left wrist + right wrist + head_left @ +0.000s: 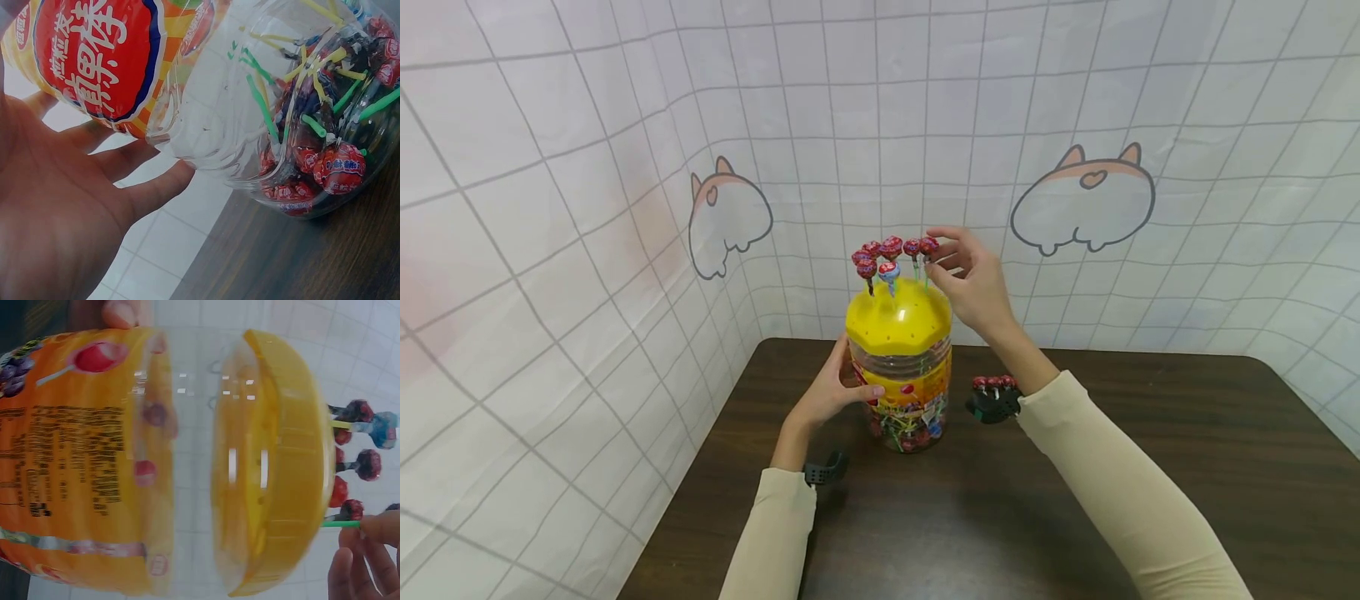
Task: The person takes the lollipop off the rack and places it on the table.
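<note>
A clear plastic jar (917, 392) with a yellow-orange label stands on the table, lollipops visible inside near its bottom. Its yellow lid (898, 321) has small holes, and several red-wrapped lollipops (867, 268) and one blue-wrapped lollipop (890, 272) stand upright in it. My left hand (829, 393) holds the jar's left side, thumb across the front and fingers spread behind. At the lid's right rear, my right hand (976, 283) pinches a red lollipop (929, 246). The right wrist view shows its green stick (342, 524) meeting the lid.
The dark wooden table (1120, 467) extends to the right and front. Several red lollipops (994, 382) show beside the dark wrist mount (992, 406) under the right forearm. A white grid-patterned cloth (850, 108) hangs behind and to the left.
</note>
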`<state>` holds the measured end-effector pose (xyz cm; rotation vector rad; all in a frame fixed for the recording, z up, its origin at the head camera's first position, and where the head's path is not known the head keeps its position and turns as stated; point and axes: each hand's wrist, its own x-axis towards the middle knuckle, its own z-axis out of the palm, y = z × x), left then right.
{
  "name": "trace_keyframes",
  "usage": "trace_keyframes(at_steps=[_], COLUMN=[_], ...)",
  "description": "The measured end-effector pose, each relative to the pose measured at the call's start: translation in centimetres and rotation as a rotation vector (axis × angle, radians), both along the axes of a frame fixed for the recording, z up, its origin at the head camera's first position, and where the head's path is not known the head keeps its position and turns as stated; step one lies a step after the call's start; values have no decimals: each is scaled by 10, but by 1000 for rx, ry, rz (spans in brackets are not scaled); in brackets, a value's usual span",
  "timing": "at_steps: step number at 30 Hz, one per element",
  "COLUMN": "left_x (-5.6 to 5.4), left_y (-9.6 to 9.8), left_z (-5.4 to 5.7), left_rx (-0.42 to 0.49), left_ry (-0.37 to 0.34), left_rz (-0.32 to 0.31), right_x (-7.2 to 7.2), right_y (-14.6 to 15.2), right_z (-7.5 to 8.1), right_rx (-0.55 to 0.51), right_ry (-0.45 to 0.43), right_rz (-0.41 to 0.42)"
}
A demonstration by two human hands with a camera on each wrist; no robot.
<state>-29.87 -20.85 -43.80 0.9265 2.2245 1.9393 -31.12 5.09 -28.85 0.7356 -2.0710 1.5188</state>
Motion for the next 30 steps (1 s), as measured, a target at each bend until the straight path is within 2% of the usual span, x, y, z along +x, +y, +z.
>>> trace_keyframes(at_steps=[6,15,19,26,30], left_x=[0,0,0,2,3], left_y=[-1,-1,-1,0,0], left_z=[-2,-1,-1,-1,0], left_rx=[-8,4,0,29,11], left_ry=[6,5,2,-20,-16], left_rz=[7,-3,0,-38,-20], right_x=[7,17,21,29,34], right_y=[4,17,23,30,36], right_z=[8,5,0,-12,-22], right_rx=[-69,-84,-108,-159,-161], right_ry=[11,-2,-6,-47,-83], right_rz=[-14,-1,19,43,31])
